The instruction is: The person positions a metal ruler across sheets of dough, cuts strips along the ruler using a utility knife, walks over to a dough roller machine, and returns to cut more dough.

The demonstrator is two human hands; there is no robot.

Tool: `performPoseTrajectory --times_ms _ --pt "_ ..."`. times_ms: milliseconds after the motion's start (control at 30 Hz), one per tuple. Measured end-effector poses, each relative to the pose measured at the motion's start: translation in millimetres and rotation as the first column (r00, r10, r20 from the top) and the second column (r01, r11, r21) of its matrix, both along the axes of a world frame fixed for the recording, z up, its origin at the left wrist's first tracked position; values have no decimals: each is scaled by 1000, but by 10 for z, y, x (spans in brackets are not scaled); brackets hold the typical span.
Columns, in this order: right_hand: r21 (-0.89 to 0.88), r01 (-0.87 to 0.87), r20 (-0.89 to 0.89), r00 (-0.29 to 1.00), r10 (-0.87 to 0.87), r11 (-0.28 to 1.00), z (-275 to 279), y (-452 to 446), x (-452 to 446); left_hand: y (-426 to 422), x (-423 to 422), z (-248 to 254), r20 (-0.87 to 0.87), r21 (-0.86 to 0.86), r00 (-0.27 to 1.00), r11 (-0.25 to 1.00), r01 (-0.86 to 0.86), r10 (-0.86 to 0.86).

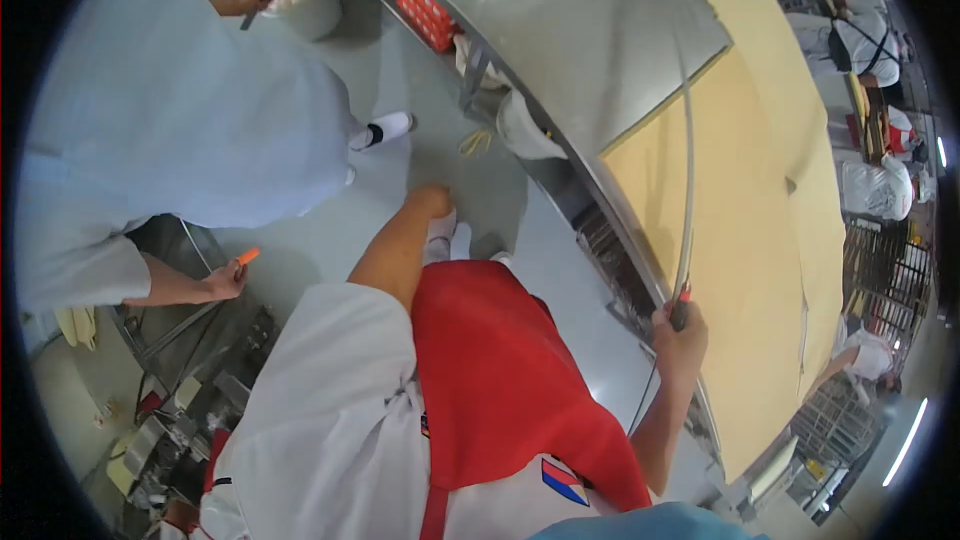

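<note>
My right hand (680, 330) is closed around the dark-and-red handle of a long knife (689, 170). Its thin blade runs up over a large pale yellow sheet (750, 200), which looks like sponge cake, lying on a metal worktable (590, 30). A straight cut edge separates the sheet from the bare metal, and small tears show in its surface. My left arm (390, 255) reaches forward beside my red apron (510, 370), apart from the table; the fingers of that hand are hidden.
At left, a co-worker in pale clothing (200, 120) holds an orange-handled tool (247, 257) and a dark flat bar (262, 5). A white bucket (312, 10), a red crate (425, 10) and a white bin (525, 130) stand near the table. Machinery (170, 440) is at lower left.
</note>
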State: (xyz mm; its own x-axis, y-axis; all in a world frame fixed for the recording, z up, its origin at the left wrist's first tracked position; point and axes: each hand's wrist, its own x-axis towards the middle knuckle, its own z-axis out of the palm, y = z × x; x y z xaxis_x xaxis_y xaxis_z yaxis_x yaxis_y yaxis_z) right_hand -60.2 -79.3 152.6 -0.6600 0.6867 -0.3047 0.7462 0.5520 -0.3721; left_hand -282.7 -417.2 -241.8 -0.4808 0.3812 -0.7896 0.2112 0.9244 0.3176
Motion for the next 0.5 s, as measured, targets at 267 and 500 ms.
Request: performPoseTrajectory --times_ms 267,500 --pt "87 -180 -120 975 190 980 -198 425 566 -1140 1060 848 -128 -438 941 834 -336 313" --pt "110 -225 -108 966 237 968 -320 680 710 -2130 2151 513 -98 -555 866 696 -456 490"
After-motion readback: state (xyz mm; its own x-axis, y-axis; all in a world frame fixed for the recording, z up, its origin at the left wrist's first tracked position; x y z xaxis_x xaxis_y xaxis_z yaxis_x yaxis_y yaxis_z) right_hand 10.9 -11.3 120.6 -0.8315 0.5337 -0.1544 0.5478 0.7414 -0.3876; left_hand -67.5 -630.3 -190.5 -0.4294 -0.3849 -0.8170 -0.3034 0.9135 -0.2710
